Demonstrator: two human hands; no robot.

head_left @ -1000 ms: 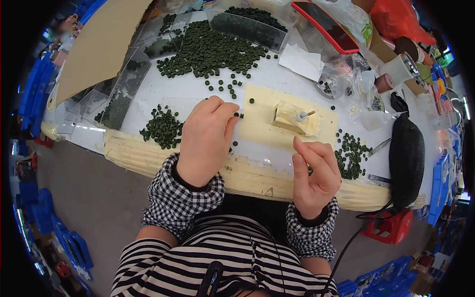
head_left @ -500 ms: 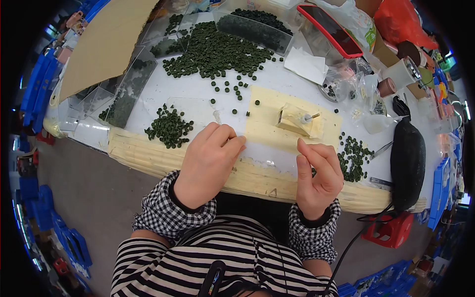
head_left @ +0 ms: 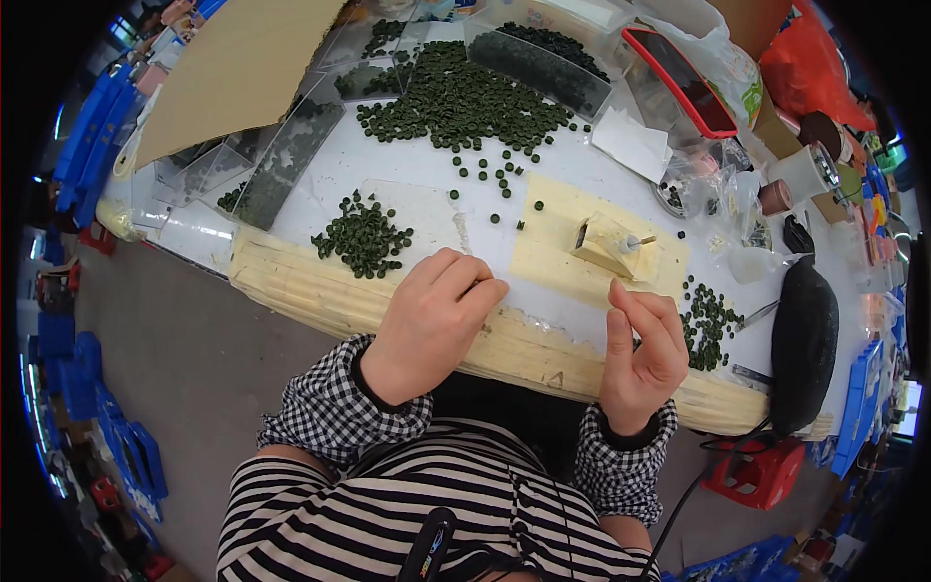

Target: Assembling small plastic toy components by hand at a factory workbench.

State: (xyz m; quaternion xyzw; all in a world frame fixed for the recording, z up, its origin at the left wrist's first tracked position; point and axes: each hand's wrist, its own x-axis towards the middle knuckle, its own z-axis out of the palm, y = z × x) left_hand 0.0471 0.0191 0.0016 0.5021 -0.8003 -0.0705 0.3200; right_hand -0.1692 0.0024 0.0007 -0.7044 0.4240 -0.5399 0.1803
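My left hand (head_left: 433, 325) is held over the table's front edge, its fingers curled and thumb pressed against the index finger. A small dark spot shows at that pinch, but I cannot make out what it is. To its left lies a small heap of dark green beads (head_left: 362, 236). My right hand (head_left: 644, 354) is raised, thumb and index fingertips close together and the other fingers bent; whatever they hold is too small to see. Just beyond it, a small block-shaped holder (head_left: 606, 249) with a metal pin rests on a pale yellow sheet (head_left: 548, 228). More green beads (head_left: 708, 325) lie right of this hand.
A large pile of green beads (head_left: 465, 97) spreads at the back, by clear plastic trays (head_left: 548, 73). Cardboard (head_left: 233, 73) leans at far left. A red-cased phone (head_left: 679, 82), white paper (head_left: 630, 143) and a black pouch-like object (head_left: 805, 335) stand to the right.
The whole view has shifted slightly, so the table things sit farther right in the picture. Both hands keep nearly the same pose, with the left fingers still pinched.
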